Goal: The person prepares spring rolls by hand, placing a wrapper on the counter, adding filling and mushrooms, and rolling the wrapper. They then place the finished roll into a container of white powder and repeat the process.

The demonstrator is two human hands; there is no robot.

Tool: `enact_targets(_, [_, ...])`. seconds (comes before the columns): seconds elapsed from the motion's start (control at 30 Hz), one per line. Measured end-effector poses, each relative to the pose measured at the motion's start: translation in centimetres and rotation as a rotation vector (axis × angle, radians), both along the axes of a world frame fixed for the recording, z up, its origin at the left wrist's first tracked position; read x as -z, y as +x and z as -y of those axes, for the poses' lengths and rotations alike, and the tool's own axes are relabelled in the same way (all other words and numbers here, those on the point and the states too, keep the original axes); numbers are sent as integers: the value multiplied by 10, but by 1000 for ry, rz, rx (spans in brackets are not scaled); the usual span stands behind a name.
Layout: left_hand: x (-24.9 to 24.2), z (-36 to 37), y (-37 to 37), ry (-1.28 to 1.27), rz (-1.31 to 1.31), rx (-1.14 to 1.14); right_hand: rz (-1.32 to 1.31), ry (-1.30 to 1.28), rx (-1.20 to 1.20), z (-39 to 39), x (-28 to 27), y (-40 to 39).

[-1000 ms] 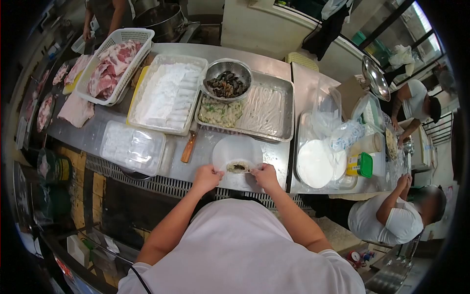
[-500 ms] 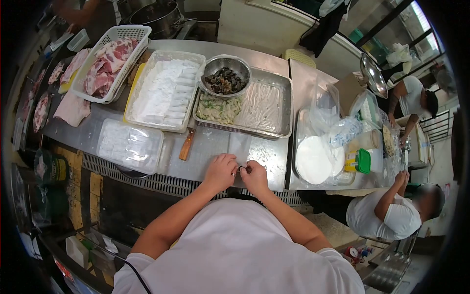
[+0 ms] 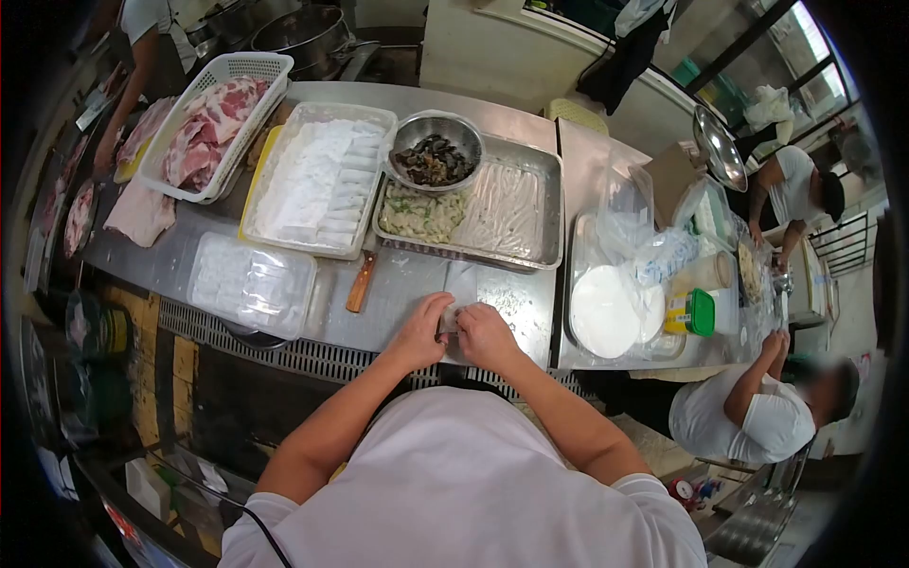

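Observation:
Close to the table's front edge, my left hand (image 3: 422, 331) and my right hand (image 3: 485, 335) meet with curled fingers. Between them they hold a small, pale, thin wrapper (image 3: 450, 322), folded over; its contents are mostly hidden by the fingers. A translucent flat sheet (image 3: 462, 276) lies on the steel just beyond. Left of my left hand rests a wooden-handled tool (image 3: 360, 282). Past the hands, a metal tray (image 3: 553, 213) contains chopped greenish filling (image 3: 417, 214) and pale strips. A perforated steel bowl (image 3: 470, 133) of dark pieces (image 3: 436, 161) sits on that tray.
A white tub (image 3: 275, 180) holds powder-covered rolls. Further left are a lidded clear container (image 3: 251, 284) and a white basket (image 3: 282, 66) of raw meat (image 3: 213, 133). To the right stand round white wrappers (image 3: 606, 312) and a green-lidded tub (image 3: 701, 312). Other people work at both ends.
A dark piece showed at my fingertips before; now a pale folded wrapper shows between them. My hands have shifted slightly and turned inward. A person has come into view at the upper left.

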State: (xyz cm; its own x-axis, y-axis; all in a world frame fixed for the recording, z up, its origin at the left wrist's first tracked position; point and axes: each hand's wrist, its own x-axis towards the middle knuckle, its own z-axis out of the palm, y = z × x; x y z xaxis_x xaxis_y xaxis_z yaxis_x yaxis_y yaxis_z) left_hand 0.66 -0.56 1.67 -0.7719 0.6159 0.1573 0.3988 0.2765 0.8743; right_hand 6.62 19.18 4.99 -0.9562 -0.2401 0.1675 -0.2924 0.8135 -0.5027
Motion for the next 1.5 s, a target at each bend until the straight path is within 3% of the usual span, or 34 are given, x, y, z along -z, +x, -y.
enact_targets(0.23, [-6, 12, -17, -198, -182, 229, 98, 44, -40, -4, 1, 4])
enact_targets(0.33, [-17, 21, -17, -276, -198, 310, 37, -112, 35, -8, -7, 19])
enact_targets(0.5, [-5, 35, 4, -321, -307, 383, 120, 127, -17, -12, -19, 45])
enact_targets(0.63, [14, 35, 23, -244, -376, 318, 89, 150, -80, -7, 3, 60])
enact_targets(0.83, [16, 27, 18, -40, -353, 212, -100, 22, 24, -4, 15, 62])
enact_targets(1.13, [11, -2, 3, -161, -323, 29, 16, 15, 281, 1, 19, 39])
enact_targets(1.23, [7, -7, -3, -199, -311, 25, -155, 76, 156, 3, 10, 40])
enact_targets(1.33, [11, -10, -11, -306, -222, 62, -116, 114, 112, 6, 9, 39])
enact_targets(1.43, [5, -6, -15, -157, -311, 28, -73, 179, 68, 1, 17, 35])
enact_targets(1.5, [-4, 1, -17, -140, -337, 136, -16, 183, 62, -6, 21, 29])
